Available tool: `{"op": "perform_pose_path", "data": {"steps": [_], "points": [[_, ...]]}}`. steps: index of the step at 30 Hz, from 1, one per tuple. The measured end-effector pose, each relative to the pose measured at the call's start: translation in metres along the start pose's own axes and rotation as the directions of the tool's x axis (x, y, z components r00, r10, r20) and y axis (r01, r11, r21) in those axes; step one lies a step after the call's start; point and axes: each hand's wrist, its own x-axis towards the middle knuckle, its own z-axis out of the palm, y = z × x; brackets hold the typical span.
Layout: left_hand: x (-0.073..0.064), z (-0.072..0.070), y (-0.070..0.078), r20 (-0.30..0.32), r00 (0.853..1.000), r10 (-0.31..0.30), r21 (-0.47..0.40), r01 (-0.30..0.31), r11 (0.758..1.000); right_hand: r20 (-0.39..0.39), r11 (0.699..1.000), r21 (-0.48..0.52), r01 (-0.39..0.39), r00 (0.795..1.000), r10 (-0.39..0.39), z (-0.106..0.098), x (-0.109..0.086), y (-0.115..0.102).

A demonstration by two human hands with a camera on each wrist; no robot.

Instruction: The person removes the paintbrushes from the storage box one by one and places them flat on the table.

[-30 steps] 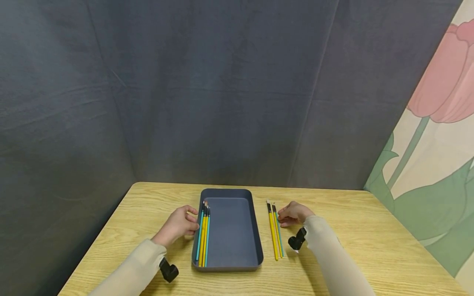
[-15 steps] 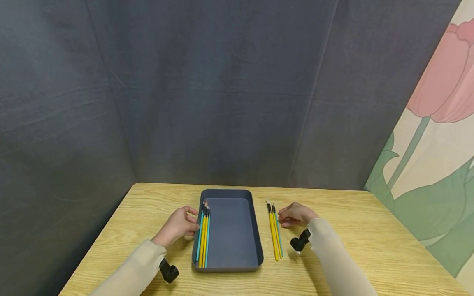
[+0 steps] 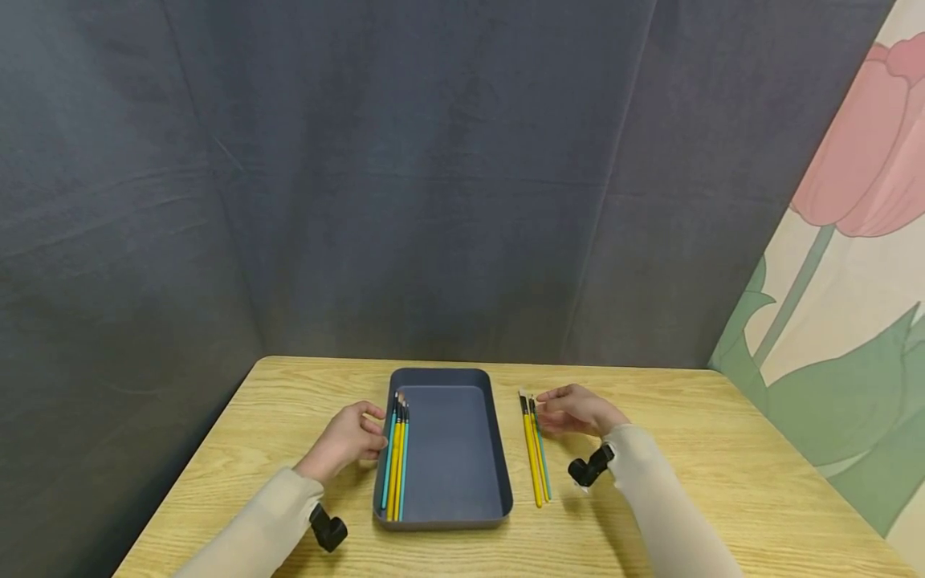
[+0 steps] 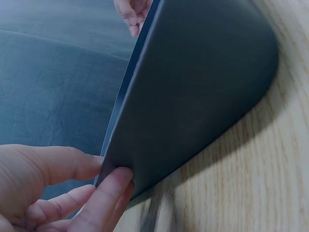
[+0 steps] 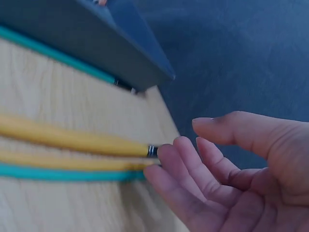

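A dark grey tray (image 3: pixel 455 457) lies on the wooden table. Along its left inner side rest several paintbrushes (image 3: pixel 396 470), yellow and teal. My left hand (image 3: pixel 347 437) pinches the tray's left wall, thumb at the rim and a fingertip pressed to the outer side (image 4: pixel 193 82). Right of the tray, two yellow paintbrushes (image 3: pixel 531 457) and a teal one (image 3: pixel 544 470) lie side by side, bristles away from me. Beside their bristle ends is my right hand (image 3: pixel 576 411), thumb held apart from its fingers. Its fingertips overlap the ferrules in the right wrist view (image 5: pixel 227 179).
Another teal brush (image 5: pixel 63 59) shows close along the tray's wall in the right wrist view. A grey curtain (image 3: pixel 433 201) hangs behind the table (image 3: pixel 650 498), and a tulip mural (image 3: pixel 860 152) covers the right side. Each wrist carries a black camera (image 3: pixel 328 530).
My right hand has lifted slightly and its thumb has spread away from the fingers. The left hand keeps its hold on the tray, and the brushes lie nearly as before.
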Motion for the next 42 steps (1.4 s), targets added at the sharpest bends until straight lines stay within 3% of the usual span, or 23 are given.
{"op": "perform_pose_path", "data": {"steps": [14, 24, 33, 42], "points": [[0.001, -0.001, 0.000, -0.002, 1.000, -0.007, 0.001, 0.007, 1.000, 0.056, 0.994, 0.043, 0.098, 0.993, -0.100, 0.038, -0.004, -0.040], [0.000, -0.001, -0.001, -0.004, 1.000, -0.002, -0.007, 0.002, 1.000, 0.113, 0.982, 0.140, 0.123, 0.984, -0.139, 0.075, -0.003, -0.057], [0.001, -0.001, 0.000, 0.000, 1.000, 0.010, -0.006, -0.010, 1.000, 0.085, 0.968, 0.200, 0.151, 0.982, -0.170, 0.100, 0.006, -0.069], [-0.001, 0.000, 0.000, 0.006, 1.000, 0.028, -0.019, -0.028, 0.999, 0.052, 0.973, 0.196, 0.124, 0.989, -0.137, 0.127, 0.020, -0.074]]}}
